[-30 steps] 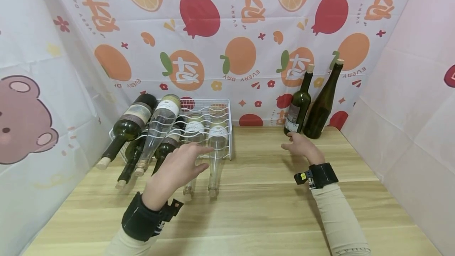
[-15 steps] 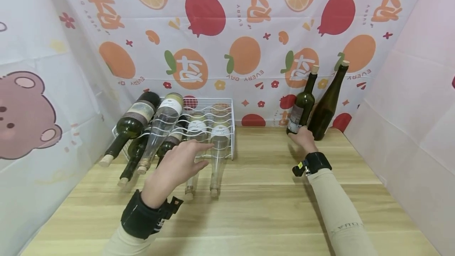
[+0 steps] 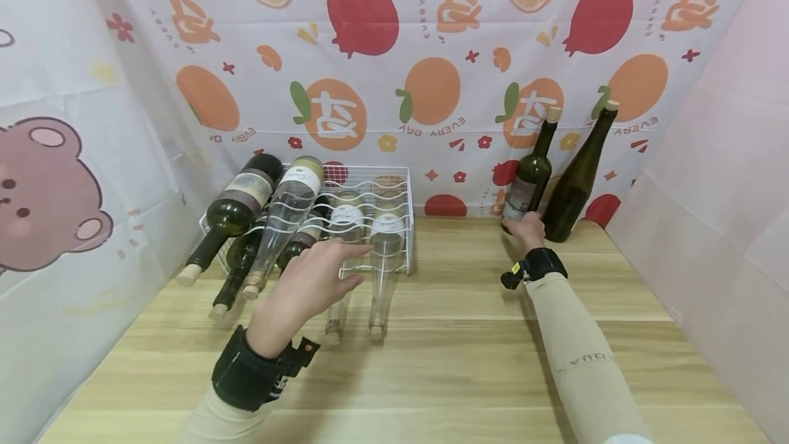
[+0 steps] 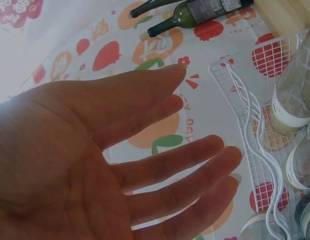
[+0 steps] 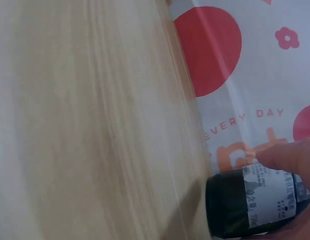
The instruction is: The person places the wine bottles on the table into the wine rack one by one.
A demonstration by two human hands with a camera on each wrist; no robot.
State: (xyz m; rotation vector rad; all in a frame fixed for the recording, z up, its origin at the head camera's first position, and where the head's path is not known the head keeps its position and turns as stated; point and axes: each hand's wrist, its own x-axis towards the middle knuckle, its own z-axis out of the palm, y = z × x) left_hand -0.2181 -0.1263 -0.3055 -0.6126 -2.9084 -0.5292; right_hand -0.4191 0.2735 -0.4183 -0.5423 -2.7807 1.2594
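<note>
My right hand [image 3: 528, 231] grips the lower part of a dark green wine bottle [image 3: 533, 171], corked and upright by the back cloth. In the right wrist view, thumb and fingers lie on both sides of the labelled bottle [image 5: 268, 196], whose base sits at the table's back edge. A second green bottle [image 3: 572, 187], corked and seen leaning, is just right of it. My left hand [image 3: 311, 285] hovers before a white wire rack [image 3: 409, 190], fingers extended. Nothing lies in its palm [image 4: 50, 150] in the left wrist view.
Several bottles lie in the rack, corks toward me. A dark bottle [image 3: 231, 212] and a clear bottle [image 3: 286, 207] lie on top at its left. Clear bottles [image 3: 385, 273] fill lower slots. Patterned cloth [image 3: 431, 149] hangs behind the wooden table [image 3: 444, 362].
My right hand has moved forward to the labelled green bottle and closed round its lower part. The left hand keeps nearly the same pose. The head view has shifted slightly.
</note>
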